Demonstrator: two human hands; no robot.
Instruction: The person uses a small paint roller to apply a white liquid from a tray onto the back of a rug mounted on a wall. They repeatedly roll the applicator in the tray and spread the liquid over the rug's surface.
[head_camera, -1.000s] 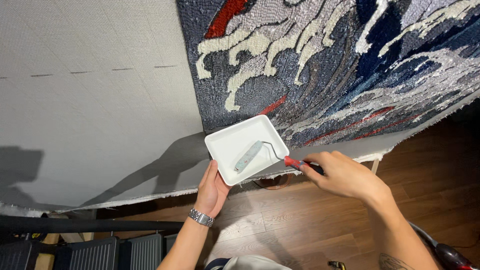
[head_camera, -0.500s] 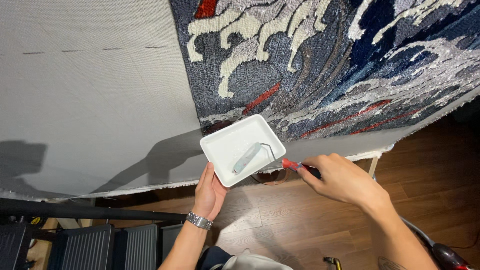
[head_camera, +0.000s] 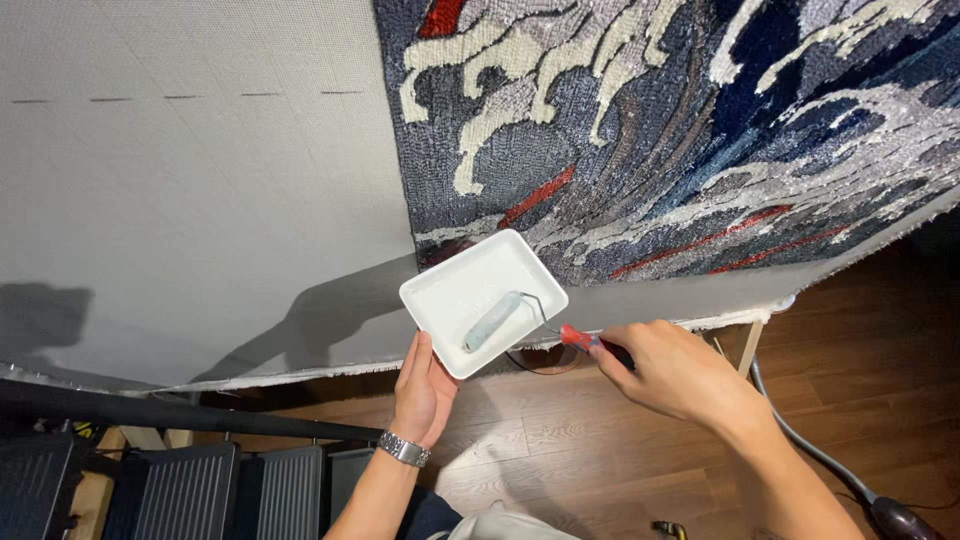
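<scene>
White plastic, the shallow rectangular paint tray (head_camera: 452, 291) sits tilted on the left hand (head_camera: 423, 388), whose fingers are curled up under its near edge and clamped on it. Inside the tray lies a small pale grey-blue paint roller (head_camera: 492, 321), its wire arm running over the tray's right edge to a red handle (head_camera: 577, 338). The right hand (head_camera: 672, 373) is closed around that handle, thumb and fingers pressed together on it, so most of the grip is covered.

Behind the tray hangs a large stretched grey backing cloth (head_camera: 190, 210), and on its right part a tufted rug (head_camera: 700, 130) in dark blue, grey, cream and red; the tray overlaps the rug's lower left corner. A silver metal wristwatch (head_camera: 404, 449) circles the left wrist.

Below the cloth's bottom edge lies brown wooden flooring (head_camera: 620, 470). A dark hose (head_camera: 800, 440) crosses it toward the lower right corner, cut off there. Black ribbed steps (head_camera: 190, 495) sit at lower left. A round object under the tray is too hidden to identify.
</scene>
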